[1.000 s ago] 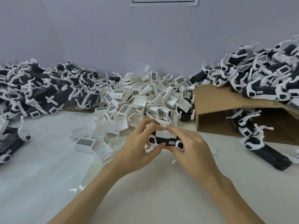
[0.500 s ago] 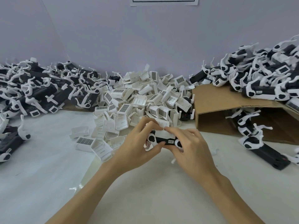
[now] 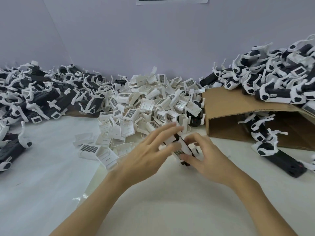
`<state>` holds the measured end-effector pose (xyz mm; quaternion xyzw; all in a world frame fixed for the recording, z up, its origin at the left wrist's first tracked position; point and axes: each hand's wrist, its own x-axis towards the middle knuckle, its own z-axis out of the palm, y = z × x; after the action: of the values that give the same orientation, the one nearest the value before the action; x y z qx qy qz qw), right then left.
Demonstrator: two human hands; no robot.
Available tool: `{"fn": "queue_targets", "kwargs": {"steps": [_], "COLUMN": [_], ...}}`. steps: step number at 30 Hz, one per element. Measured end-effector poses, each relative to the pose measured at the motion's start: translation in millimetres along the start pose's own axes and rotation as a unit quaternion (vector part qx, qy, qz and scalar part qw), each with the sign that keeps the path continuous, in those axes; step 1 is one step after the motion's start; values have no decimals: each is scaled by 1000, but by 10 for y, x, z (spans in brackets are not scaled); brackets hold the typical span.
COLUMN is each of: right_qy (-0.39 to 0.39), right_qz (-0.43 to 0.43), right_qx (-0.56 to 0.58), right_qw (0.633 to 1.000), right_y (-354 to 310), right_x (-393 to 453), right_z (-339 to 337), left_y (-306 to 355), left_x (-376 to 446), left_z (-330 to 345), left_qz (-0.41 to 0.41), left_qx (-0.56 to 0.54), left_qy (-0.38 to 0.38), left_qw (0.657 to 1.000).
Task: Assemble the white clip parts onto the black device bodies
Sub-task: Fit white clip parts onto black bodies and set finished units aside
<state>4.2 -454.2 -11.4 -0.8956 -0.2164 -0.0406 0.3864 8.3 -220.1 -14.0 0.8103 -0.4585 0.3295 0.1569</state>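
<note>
Your right hand (image 3: 207, 156) has its thumb and fingers curled round the black device body (image 3: 183, 150), pinching it near the middle of the worktop (image 3: 162, 201). Your left hand (image 3: 150, 150) is spread, with the fingers fairly straight and blurred; they lie against the left side of the same body, and I cannot tell whether they hold anything. A white clip part (image 3: 180, 152) with a grid label appears to sit on the body already, so I judge this unit close to done, though blur hides how well it is seated.

Much is left. A heap of loose white clips (image 3: 144, 103) lies just beyond your hands toward the back edge. Piles of black devices fill the back left corner (image 3: 42, 96) and the right side, on and under the cardboard flap (image 3: 228, 106); which pile is finished I cannot tell.
</note>
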Motion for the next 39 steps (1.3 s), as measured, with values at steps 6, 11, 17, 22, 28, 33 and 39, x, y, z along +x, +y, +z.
{"fn": "queue_targets", "kwargs": {"steps": [6,11,17,22,28,33,39], "right_qy": [143,236,250,230,174,120,102], "right_qz": [-86,-183,-167,-152,-36,-25,-11], "right_qx": [-147,-216,-191,-169,48,40,47], "right_qw": [975,930,934,946,983,992,994], "right_y": [-64,-98,-188,-199,-188,-223,-257], "right_x": [26,60,31,13,-7,-11,0], "right_z": [162,207,193,146,227,215,164], "left_y": [-46,-100,-41,-20,-52,-14,20], "left_x": [-69,-53,-4,18,-20,-10,22], "left_z": [-5,-44,-39,-71,-72,-58,-100], "left_qz": [-278,-229,-185,-196,-350,-327,-311], "left_qx": [-170,-171,-123,-140,-267,-300,-298], "left_qy": [-34,23,83,74,29,53,50], "left_qw": [945,958,971,968,898,895,901]}}
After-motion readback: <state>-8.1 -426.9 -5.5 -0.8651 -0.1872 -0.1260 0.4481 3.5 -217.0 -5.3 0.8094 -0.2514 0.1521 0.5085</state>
